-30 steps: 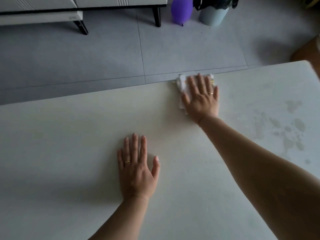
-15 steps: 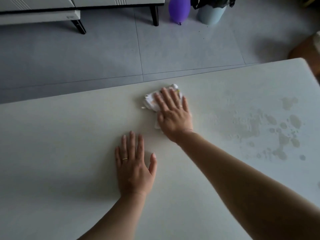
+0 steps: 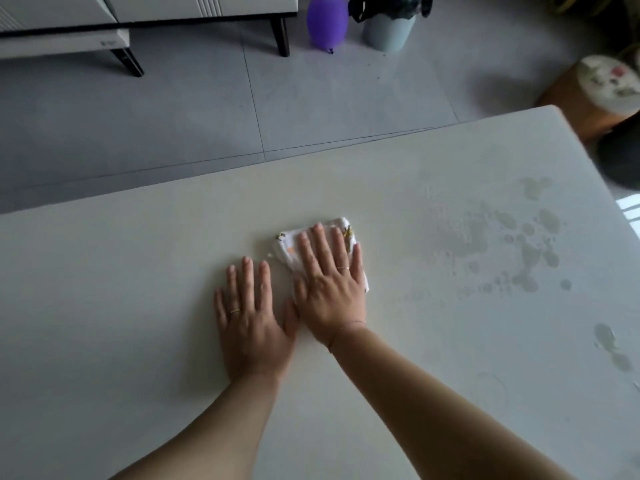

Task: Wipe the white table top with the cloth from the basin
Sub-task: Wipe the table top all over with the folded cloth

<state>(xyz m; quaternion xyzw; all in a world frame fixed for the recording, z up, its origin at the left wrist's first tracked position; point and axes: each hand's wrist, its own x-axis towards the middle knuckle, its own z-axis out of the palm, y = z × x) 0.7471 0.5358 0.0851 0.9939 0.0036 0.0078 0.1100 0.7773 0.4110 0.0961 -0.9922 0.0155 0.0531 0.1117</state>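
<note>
Grey floor tiles (image 3: pixel 173 116) fill the upper frame, where a white cabinet (image 3: pixel 138 8) on black legs stands upper left, beside a purple balloon (image 3: pixel 327 20) and a lined bin (image 3: pixel 389 26); a stool (image 3: pixel 595 95) sits far right.

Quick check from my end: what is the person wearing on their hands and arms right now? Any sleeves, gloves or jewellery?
No gloves and no sleeves in view: both forearms are bare as far as the frame shows. The left hand has a thin gold-coloured ring on one of its fingers. The right hand has a similar thin ring, and a fine thread-like bracelet circles that wrist.
</note>
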